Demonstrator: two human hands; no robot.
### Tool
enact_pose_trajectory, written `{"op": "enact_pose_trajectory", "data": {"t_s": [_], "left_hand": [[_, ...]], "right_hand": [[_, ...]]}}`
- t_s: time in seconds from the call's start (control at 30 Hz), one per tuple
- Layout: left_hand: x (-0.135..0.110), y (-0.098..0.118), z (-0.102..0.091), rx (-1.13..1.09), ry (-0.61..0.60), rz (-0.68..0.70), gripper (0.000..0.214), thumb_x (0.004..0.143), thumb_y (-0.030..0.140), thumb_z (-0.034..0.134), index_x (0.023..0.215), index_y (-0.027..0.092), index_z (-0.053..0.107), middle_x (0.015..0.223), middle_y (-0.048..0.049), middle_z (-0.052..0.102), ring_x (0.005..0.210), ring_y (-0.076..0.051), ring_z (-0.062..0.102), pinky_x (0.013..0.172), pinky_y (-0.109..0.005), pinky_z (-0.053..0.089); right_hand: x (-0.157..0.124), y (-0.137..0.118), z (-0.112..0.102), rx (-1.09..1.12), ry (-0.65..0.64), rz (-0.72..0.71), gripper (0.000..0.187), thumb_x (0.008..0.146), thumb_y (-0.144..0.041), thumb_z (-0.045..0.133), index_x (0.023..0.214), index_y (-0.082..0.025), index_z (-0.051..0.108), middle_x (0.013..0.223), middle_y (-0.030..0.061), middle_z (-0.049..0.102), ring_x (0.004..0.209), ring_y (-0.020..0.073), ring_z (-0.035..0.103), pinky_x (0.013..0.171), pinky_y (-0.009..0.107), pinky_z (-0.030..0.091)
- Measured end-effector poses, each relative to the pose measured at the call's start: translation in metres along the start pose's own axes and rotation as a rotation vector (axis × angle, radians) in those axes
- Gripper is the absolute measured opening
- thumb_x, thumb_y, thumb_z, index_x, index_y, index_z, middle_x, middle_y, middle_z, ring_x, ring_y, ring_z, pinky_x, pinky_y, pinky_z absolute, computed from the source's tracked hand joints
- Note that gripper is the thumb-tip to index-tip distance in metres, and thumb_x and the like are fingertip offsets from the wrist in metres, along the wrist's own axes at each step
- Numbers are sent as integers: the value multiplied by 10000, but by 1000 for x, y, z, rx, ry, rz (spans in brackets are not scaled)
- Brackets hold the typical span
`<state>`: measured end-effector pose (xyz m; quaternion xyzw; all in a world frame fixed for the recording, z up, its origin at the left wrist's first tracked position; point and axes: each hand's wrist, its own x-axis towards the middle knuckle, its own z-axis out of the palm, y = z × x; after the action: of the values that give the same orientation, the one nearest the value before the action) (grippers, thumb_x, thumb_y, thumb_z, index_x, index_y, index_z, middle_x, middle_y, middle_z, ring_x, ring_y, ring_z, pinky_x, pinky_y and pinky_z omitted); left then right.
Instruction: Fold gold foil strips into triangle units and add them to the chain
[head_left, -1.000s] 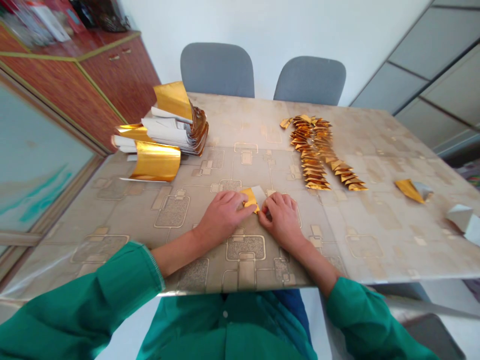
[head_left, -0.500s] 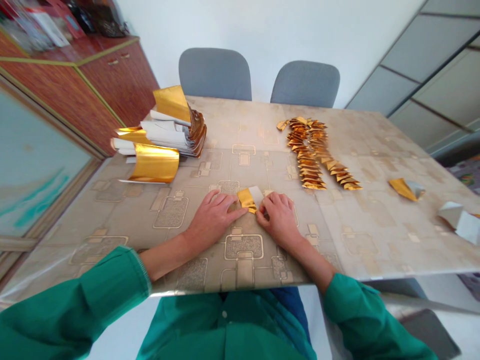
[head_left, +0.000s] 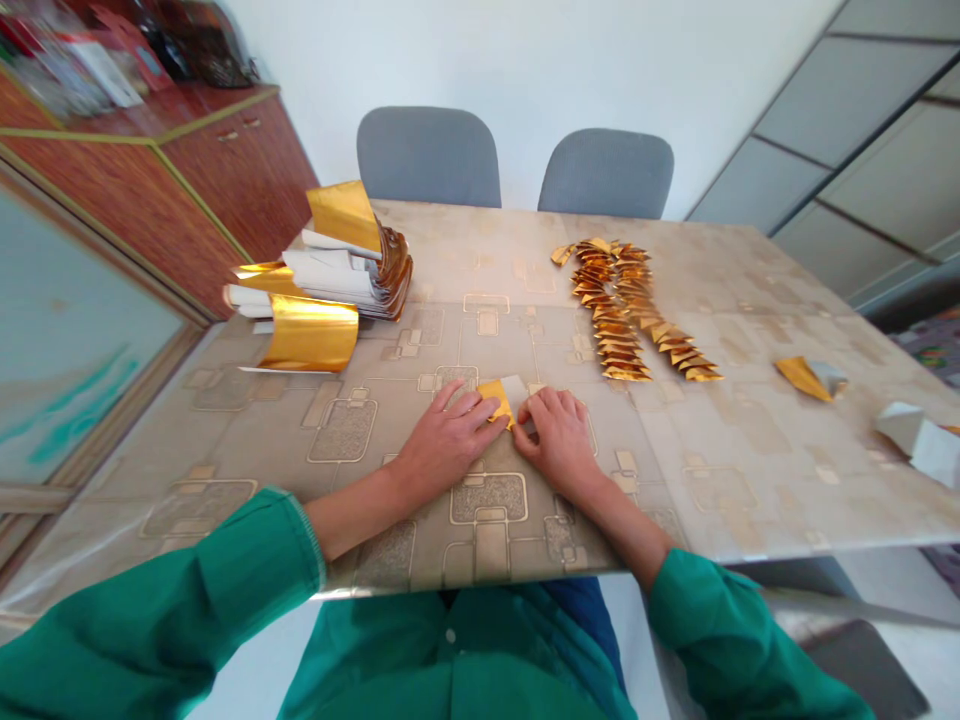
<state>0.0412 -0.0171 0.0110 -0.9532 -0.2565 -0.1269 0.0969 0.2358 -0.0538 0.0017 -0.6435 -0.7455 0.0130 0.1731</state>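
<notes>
A small piece of gold foil paper (head_left: 495, 401) with a white back lies folded on the patterned table cover (head_left: 345, 430), between my two hands. My left hand (head_left: 448, 440) presses its fingertips on the gold side, and my right hand (head_left: 559, 440) pinches the white edge from the other side. Part of the piece is hidden under my fingers. Farther left stands a curled stack of gold-and-white foil sheets (head_left: 330, 285). A long double row of folded gold pieces (head_left: 622, 310) lies ahead to the right.
A loose gold folded piece (head_left: 806, 378) and white paper pieces (head_left: 919, 445) sit near the right table edge. Grey chairs (head_left: 427, 155) stand beyond the far edge. A wooden cabinet (head_left: 225, 190) stands at the left.
My left hand has slid toward the foil piece and now covers more of its gold side. The right hand stays on the piece, and the view has tilted slightly.
</notes>
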Motion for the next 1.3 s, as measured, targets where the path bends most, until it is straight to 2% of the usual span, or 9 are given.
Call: {"op": "enact_pose_trajectory", "data": {"t_s": [0.23, 0.37, 0.5, 0.63, 0.8, 0.87, 1.03, 1.17, 1.3], "left_hand": [[3, -16, 2, -75, -34, 189, 241, 1004, 177, 477, 1197, 205, 619, 1023, -45, 672, 974, -194, 565, 1011, -387, 381], [-2, -19, -1, -33, -17, 159, 279, 988, 182, 518, 1256, 195, 591, 1062, -58, 668, 997, -220, 568, 1005, -427, 371], [-6, -19, -5, 32, 12, 105, 238, 1005, 173, 478, 1192, 206, 622, 1058, -53, 665, 992, -215, 567, 1018, -433, 356], [0, -14, -3, -15, 62, 182, 237, 1015, 166, 456, 1174, 209, 626, 1046, -45, 668, 982, -187, 561, 999, -373, 377], [11, -12, 3, -38, -11, 223, 185, 1006, 200, 485, 1027, 166, 666, 902, -52, 656, 907, -194, 576, 858, -337, 437], [7, -13, 4, -33, -9, 249, 210, 1009, 182, 465, 1101, 149, 651, 933, -65, 665, 909, -194, 583, 847, -337, 446], [-7, -16, 4, -1, 15, 247, 273, 990, 197, 515, 1248, 150, 590, 1099, -85, 678, 1016, -221, 586, 966, -416, 416], [-3, -15, 3, 3, 38, 232, 202, 992, 206, 528, 1164, 167, 626, 1046, -59, 690, 1004, -210, 592, 984, -415, 406], [11, -14, 6, 13, 24, 223, 120, 976, 186, 549, 1025, 159, 655, 948, -48, 675, 929, -201, 602, 871, -347, 452]], "right_hand": [[1, 0, -1, 19, -19, 15, 24, 830, -248, 619, 829, -229, 604, 926, 39, 604, 928, 237, 495, 824, 359, 332], [0, 0, 0, 15, -9, 8, 19, 833, -243, 613, 834, -227, 604, 930, 44, 603, 930, 238, 492, 825, 362, 335], [0, 0, 1, 11, -6, 14, 20, 834, -244, 611, 838, -224, 609, 936, 48, 606, 936, 243, 494, 821, 363, 335], [1, 0, 2, 7, -4, 11, 29, 833, -257, 615, 830, -228, 614, 936, 49, 607, 937, 245, 493, 819, 365, 333], [1, 1, 0, -4, -20, 8, 37, 838, -259, 615, 855, -226, 619, 953, 46, 612, 947, 242, 501, 828, 360, 338], [1, 1, -1, 3, -32, 1, 37, 838, -253, 617, 864, -227, 621, 957, 45, 613, 953, 240, 504, 833, 357, 341], [0, 3, -2, 25, -40, 0, 42, 835, -255, 620, 866, -226, 622, 972, 50, 612, 956, 246, 500, 832, 364, 343], [0, 7, -5, 72, -71, -25, 78, 816, -184, 597, 879, -226, 619, 974, 47, 614, 970, 241, 503, 841, 358, 349], [1, 9, -9, 96, -104, -48, 108, 815, -169, 579, 902, -225, 611, 982, 49, 613, 972, 243, 507, 850, 366, 354]]}}
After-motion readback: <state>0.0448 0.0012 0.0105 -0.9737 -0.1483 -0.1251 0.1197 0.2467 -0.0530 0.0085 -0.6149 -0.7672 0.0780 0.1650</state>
